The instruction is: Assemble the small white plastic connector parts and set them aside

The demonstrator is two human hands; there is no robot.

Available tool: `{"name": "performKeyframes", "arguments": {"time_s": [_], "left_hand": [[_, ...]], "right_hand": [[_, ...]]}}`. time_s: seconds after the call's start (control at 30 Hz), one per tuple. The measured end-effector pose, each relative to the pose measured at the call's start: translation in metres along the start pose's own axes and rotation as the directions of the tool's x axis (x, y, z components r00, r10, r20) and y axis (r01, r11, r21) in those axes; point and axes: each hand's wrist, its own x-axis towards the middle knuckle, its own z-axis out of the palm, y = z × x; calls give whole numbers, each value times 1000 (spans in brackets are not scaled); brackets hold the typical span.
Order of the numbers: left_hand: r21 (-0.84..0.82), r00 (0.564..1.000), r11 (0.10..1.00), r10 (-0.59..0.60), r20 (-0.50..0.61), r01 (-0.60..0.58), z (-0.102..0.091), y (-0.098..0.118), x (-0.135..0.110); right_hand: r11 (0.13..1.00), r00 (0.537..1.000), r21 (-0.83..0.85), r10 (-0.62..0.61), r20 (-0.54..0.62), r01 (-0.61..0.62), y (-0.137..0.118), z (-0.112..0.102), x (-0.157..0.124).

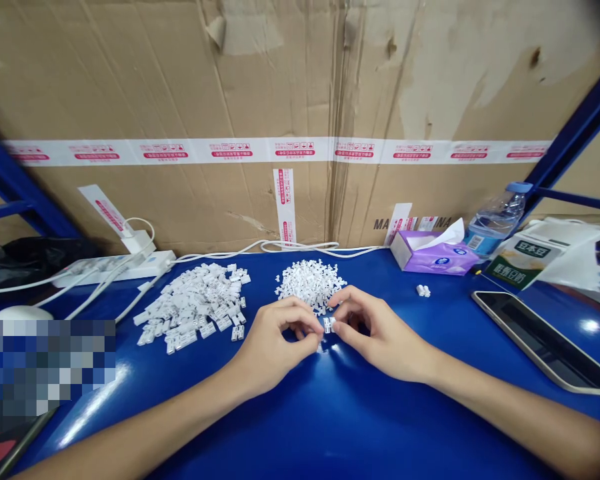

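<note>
Nearest us, our left hand point(275, 341) and right hand point(380, 333) meet fingertip to fingertip above the glossy blue tabletop point(330, 427). Both pinch one small white plastic clip point(329, 325), which sits between thumbs and forefingers just in front of the heap of tiny white plastic pieces point(310, 281). Left of that heap spreads a looser pile of larger white labelled plastic blocks point(195, 303). Right of the heap and farther back rests a purple soft tissue pack point(433, 255), and behind the heap rises a brown cardboard wall point(280, 80).
</note>
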Motion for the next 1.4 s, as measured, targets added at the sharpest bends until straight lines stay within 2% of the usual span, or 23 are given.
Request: {"name": "performKeyframes", "arguments": {"time_s": [0.1,0.4,0.5,0.7,0.87,1.17,1.4], "left_hand": [[32,1000,999,-17,0,17,1,0,-1],[177,995,983,-69,68,56,0,7,0],[204,996,978,-62,71,46,0,7,-1],[276,997,961,-24,70,4,1,8,-3],[325,997,945,6,81,-32,1,10,-1],[555,988,819,89,126,-145,-17,10,1],[660,977,726,81,198,-194,-15,11,-8]], "right_hand": [[998,1000,-61,-10,17,11,-2,1,-1],[994,999,-108,15,43,-11,-3,1,-3],[991,997,-134,28,68,-18,-6,-1,-4],[943,994,-325,-39,99,69,-11,-7,-4],[930,993,-356,-59,103,92,-5,-7,-5],[885,983,-433,-125,137,172,-1,-12,-3],[769,978,-606,-138,155,204,-4,-22,-1]]}}
